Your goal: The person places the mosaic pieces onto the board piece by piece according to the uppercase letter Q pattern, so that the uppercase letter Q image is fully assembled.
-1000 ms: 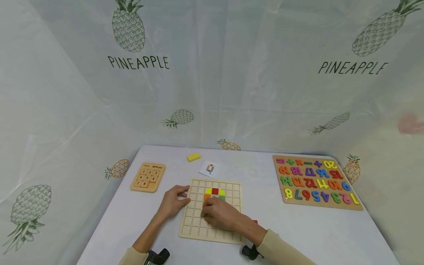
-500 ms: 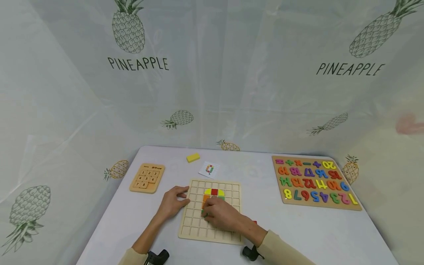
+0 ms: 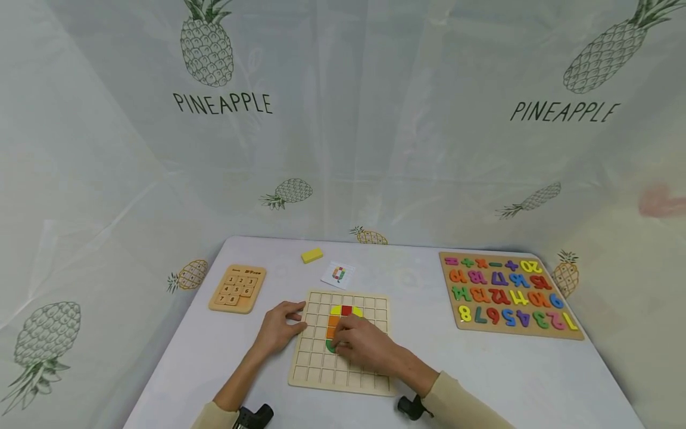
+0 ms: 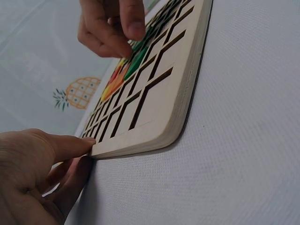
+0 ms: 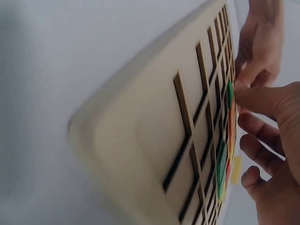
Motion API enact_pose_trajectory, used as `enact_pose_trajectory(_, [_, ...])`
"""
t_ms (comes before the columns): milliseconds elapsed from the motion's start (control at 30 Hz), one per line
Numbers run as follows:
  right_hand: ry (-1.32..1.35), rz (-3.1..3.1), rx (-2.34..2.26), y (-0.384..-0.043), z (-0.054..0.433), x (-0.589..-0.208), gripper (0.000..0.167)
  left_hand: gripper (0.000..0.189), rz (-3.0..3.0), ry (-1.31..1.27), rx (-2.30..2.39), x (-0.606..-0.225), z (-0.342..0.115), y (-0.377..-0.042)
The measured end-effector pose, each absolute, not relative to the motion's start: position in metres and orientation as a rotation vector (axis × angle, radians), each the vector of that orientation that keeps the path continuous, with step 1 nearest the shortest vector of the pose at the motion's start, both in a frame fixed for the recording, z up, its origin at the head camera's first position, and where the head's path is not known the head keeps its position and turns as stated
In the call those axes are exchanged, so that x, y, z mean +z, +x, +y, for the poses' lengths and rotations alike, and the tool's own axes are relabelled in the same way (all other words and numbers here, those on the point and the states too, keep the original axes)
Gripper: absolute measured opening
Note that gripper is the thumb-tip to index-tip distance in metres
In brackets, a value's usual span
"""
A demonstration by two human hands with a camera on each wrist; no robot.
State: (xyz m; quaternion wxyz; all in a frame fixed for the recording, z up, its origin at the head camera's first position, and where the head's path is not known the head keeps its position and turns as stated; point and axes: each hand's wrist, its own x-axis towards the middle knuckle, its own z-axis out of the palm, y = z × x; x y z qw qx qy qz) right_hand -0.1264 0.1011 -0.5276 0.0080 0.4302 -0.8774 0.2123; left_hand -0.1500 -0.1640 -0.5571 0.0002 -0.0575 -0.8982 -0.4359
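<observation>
A square wooden grid board (image 3: 316,376) lies on the table with coloured tiles in its cells. Red (image 3: 346,310), yellow (image 3: 336,310) and orange tiles (image 3: 333,322) show there, plus a green rounded tile (image 3: 330,345) below the orange. My left hand (image 3: 277,328) rests at the board's left edge, thumb and fingers touching it. Over the middle of the board is my right hand (image 3: 364,342), its fingers loosely bent beside the green rounded tile, with nothing seen between them. The right wrist view shows its thumb (image 5: 262,101) close to that tile; contact is unclear. It hides several cells.
A card (image 3: 338,274) with a coloured ring pattern and a yellow block (image 3: 312,255) lie beyond the board. A wooden number-slide puzzle (image 3: 237,289) is at the left. To the right lies a large number board (image 3: 511,298). A patterned curtain (image 3: 375,149) hangs behind the table.
My right hand has shifted slightly right and up, uncovering the green rounded tile in its cell. The red piece near the right wrist is now hidden. My left hand stays put.
</observation>
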Motion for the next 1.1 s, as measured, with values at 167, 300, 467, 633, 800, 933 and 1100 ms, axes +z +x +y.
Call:
enact_pose_trajectory(167, [1.244,-2.929,0.776,-0.133,0.127,-0.517,0.011,0.052,-2.811,-0.206,-1.375,-0.558,-0.164,-0.151])
enact_pose_trajectory(300, [1.106,-3.096,0.902,-0.137,0.160,-0.511,0.009,0.052,-2.808,-0.217,-1.382,-0.558,-0.164,-0.151])
enact_pose_trajectory(467, [0.922,-3.199,0.997,-0.133,0.203,-0.510,0.010,0.053,-2.828,-0.183,-1.371,-0.559,-0.164,-0.151])
enact_pose_trajectory(633, [0.771,-3.300,1.040,-0.122,0.229,-0.510,0.018,0.053,-2.834,-0.164,-1.377,-0.558,-0.164,-0.151])
enact_pose_trajectory(800, [0.764,-3.338,0.883,-0.108,0.234,-0.515,0.017,0.053,-2.829,-0.180,-1.381,-0.557,-0.164,-0.150])
enact_pose_trajectory(933, [0.809,-3.283,0.725,-0.103,0.231,-0.517,0.018,0.053,-2.829,-0.170,-1.383,-0.557,-0.164,-0.150])
enact_pose_trajectory(1100, [0.799,-3.245,0.668,-0.104,0.229,-0.518,0.023,0.053,-2.824,-0.179,-1.388,-0.558,-0.165,-0.151])
